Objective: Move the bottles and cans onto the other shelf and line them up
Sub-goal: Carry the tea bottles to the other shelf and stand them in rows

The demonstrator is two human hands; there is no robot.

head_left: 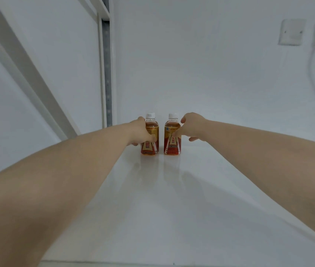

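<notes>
Left hand wraps the left bottle and right hand pinches the right bottle, both upright between the 2 hands on the white shelf.

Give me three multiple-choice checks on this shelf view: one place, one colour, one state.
1. Where do the two clear plastic bottles of amber drink, left bottle and right bottle, stand? A) on the glossy white shelf B) in a basket C) on the floor
2. Their round caps are: A) blue B) white C) green
3. The left hand: A) lies flat on the shelf B) grips the left bottle C) holds a can
Key: 1 A, both stand upright on it; 2 B, both caps show white; 3 B, its fingers curl round the bottle.
</notes>
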